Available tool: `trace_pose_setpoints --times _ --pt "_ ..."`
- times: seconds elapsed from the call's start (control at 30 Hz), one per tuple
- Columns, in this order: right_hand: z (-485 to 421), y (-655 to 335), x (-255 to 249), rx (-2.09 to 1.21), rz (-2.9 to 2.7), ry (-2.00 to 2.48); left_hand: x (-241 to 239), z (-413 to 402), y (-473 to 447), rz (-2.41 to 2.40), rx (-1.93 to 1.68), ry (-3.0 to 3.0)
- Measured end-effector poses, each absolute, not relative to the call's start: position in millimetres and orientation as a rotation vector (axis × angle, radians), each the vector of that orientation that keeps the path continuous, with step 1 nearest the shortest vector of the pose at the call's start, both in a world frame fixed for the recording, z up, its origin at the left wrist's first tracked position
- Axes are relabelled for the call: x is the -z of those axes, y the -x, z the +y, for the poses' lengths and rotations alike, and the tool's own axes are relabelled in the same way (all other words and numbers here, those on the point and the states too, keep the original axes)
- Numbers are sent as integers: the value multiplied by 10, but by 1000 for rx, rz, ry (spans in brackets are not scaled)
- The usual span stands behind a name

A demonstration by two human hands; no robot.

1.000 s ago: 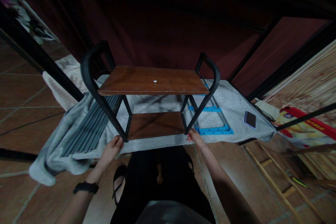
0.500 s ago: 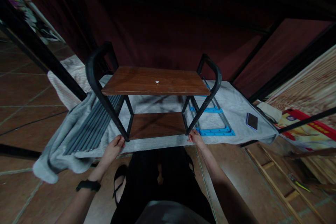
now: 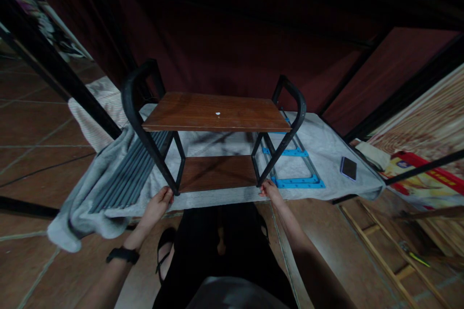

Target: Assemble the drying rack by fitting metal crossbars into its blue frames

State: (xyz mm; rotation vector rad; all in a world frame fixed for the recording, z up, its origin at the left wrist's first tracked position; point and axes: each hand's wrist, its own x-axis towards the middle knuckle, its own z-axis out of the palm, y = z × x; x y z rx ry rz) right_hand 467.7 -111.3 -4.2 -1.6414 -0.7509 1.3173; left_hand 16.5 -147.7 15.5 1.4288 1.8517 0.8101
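On the gray cloth [image 3: 321, 133], the two-board rack [image 3: 217, 123] stood upright, long side running left to right, curved handles pointing up. My left hand [image 3: 158, 204] and right hand [image 3: 272, 193] curled at its front feet; I couldn't tell if they pinched. It had stayed put since a second before. Gray rods [image 3: 126, 174] lay left, a dark red wall [image 3: 232, 48] behind, brown tiles [image 3: 322, 236] below.

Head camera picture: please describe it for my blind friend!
A brown shelf stands on gray cloth, with a person's left hand and right hand at its bottom front corners. Gray rods lie left of it, a phone right.
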Motion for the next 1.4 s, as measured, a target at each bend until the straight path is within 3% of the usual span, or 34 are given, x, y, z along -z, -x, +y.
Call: trace_pose_setpoints --times 1.4 --pt "-1138 -4630 26 -1249 -741 1644 16 -1472 -88 1797 -880 -1432"
